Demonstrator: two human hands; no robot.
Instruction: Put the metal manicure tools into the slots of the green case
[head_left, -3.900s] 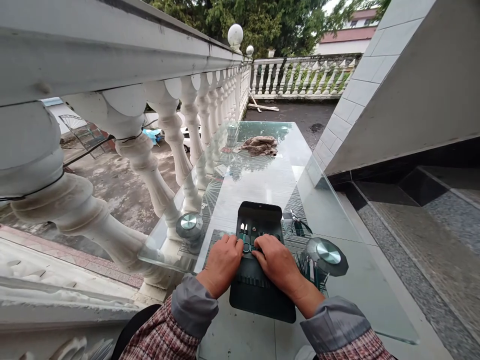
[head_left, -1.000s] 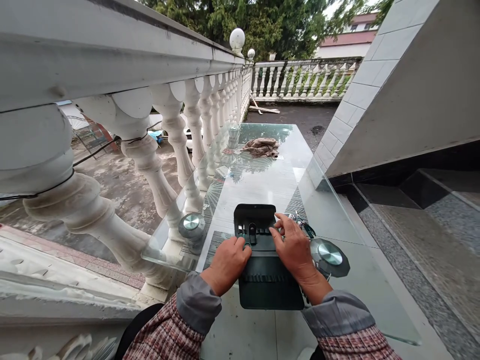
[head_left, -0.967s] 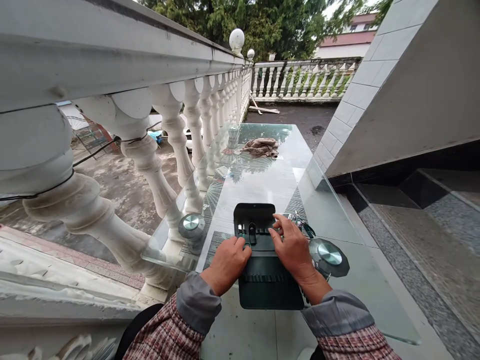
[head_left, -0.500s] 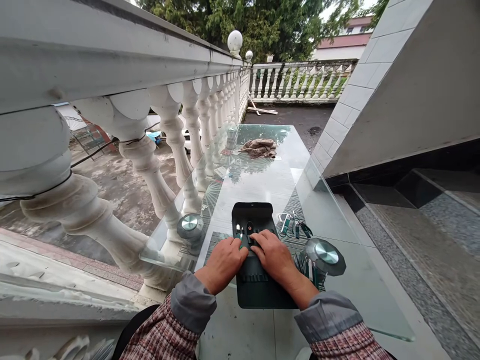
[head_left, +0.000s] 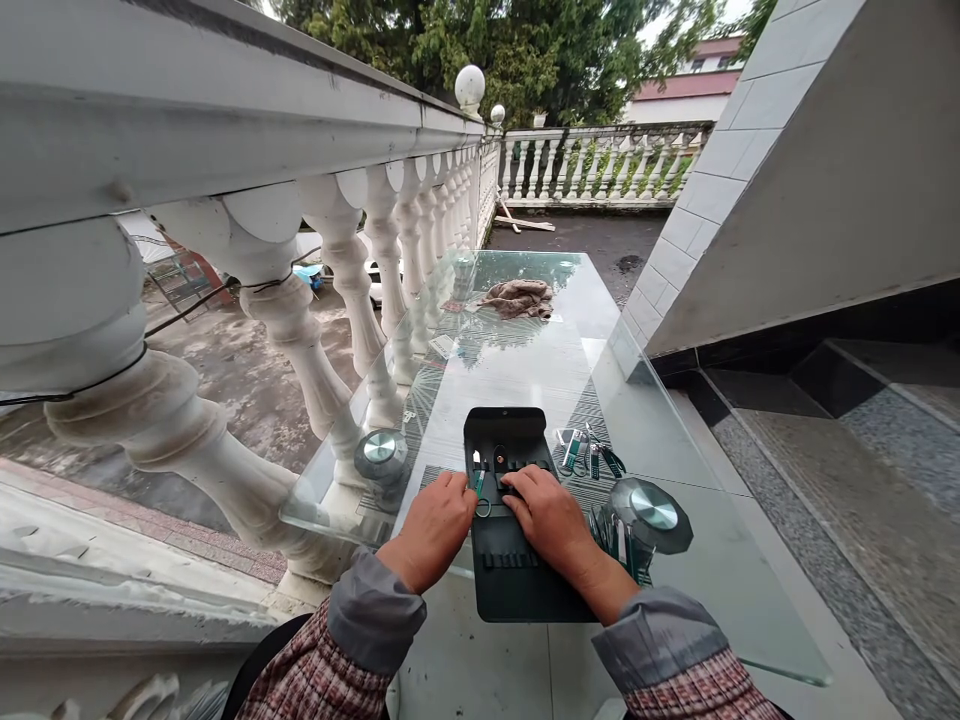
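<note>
A person bends both hands over an open black case (head_left: 525, 590) on a glass surface (head_left: 517, 385). The left hand (head_left: 433, 528), fingers curled, is at the case's left edge, just beside a green ringed tool (head_left: 481, 486) lying in the upper half. The right hand (head_left: 551, 522), fingers bent, rests over the case's middle by a strap (head_left: 500, 458); whether either hand pinches anything cannot be told. Loose tools (head_left: 592, 455) lie to the right, a brown cloth (head_left: 517, 298) farther off.
</note>
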